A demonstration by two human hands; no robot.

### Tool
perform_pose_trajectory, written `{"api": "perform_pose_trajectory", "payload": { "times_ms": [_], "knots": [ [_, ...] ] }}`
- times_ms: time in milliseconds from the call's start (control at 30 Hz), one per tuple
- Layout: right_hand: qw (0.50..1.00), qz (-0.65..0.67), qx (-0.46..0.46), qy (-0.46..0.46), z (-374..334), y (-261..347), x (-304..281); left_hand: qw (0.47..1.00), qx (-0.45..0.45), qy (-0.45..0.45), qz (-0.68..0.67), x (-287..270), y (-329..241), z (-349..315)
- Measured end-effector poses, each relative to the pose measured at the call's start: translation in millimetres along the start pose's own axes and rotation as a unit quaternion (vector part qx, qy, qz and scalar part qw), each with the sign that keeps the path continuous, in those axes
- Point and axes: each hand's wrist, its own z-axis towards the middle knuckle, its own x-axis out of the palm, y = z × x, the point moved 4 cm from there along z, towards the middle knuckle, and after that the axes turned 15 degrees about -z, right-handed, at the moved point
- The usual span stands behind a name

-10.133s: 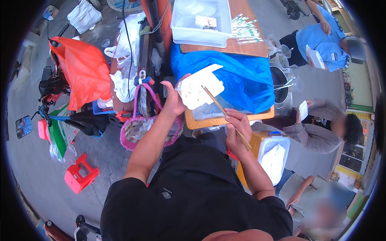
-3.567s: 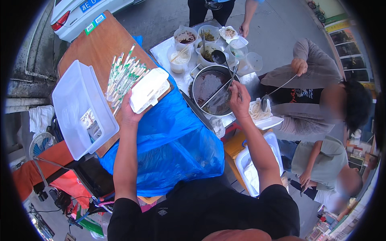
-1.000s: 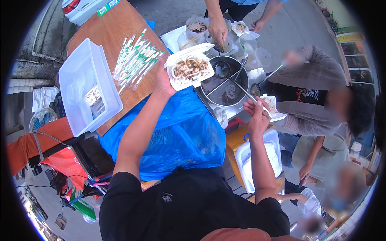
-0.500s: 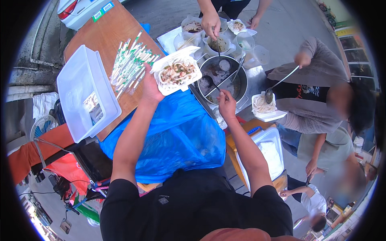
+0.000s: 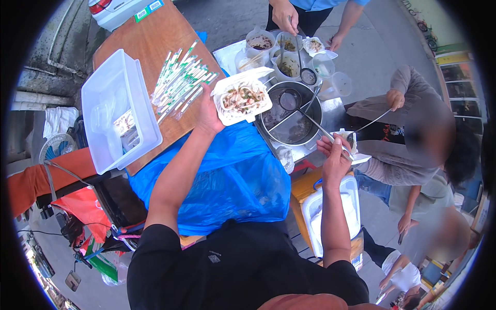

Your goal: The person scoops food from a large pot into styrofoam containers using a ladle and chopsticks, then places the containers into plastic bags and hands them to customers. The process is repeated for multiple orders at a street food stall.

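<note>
My left hand (image 5: 208,116) holds up an open white takeout box (image 5: 253,111) by its left side. In it lies pale food topped with brown sauce and chopped greens. Closed round the handle of a ladle (image 5: 310,120) is my right hand (image 5: 336,161), right of the divided metal pot (image 5: 319,120). The ladle's bowl is inside the pot, in the compartment beyond the divider, above or in dark liquid. Behind my right hand, another white box (image 5: 360,158) is partly hidden; a co-worker at the right holds a ladle over it.
Wrapped chopsticks (image 5: 181,80) lie piled on the wooden table (image 5: 126,39), beside a clear plastic bin (image 5: 95,139). Blue plastic sheeting (image 5: 232,181) hangs before me. Several condiment tubs (image 5: 261,42) stand beyond the pot, where another person holds a ladle (image 5: 308,77). A lidded white container (image 5: 315,219) stands right.
My right hand has moved right and nearer me, tilting the ladle; its bowl has shifted slightly right within the pot. The person opposite has moved their ladle right, out of a tub.
</note>
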Motion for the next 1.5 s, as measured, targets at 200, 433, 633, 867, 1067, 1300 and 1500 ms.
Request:
{"api": "perform_pose_trajectory", "payload": {
  "times_ms": [200, 433, 633, 867, 1067, 1300, 1500],
  "knots": [
    [0.997, -0.003, -0.068, 0.023, -20, 56, 1, 0.999, 0.021, -0.010, 0.045, 28, 15, -8],
    [0.970, -0.058, -0.223, 0.077, -33, 60, 24, 1.000, -0.004, 0.026, -0.002, 16, 23, -2],
    [0.998, 0.054, -0.042, -0.019, -9, 32, 10, 0.999, 0.017, 0.025, 0.016, 6, 11, 0],
    [0.852, -0.364, -0.362, 0.105, 17, -62, 65, 0.999, 0.028, 0.006, 0.022, -3, -9, 5],
    [0.993, -0.080, -0.082, 0.010, 53, -57, 49, 0.999, 0.045, -0.005, 0.028, -8, -30, 7],
    [0.979, -0.027, -0.076, -0.185, 149, -5, 25, 1.000, 0.028, -0.005, -0.010, -14, -33, 13],
    [0.869, -0.416, -0.120, -0.238, 241, -23, 25, 0.999, 0.034, -0.012, -0.016, -13, -37, 15]
  ]
}}
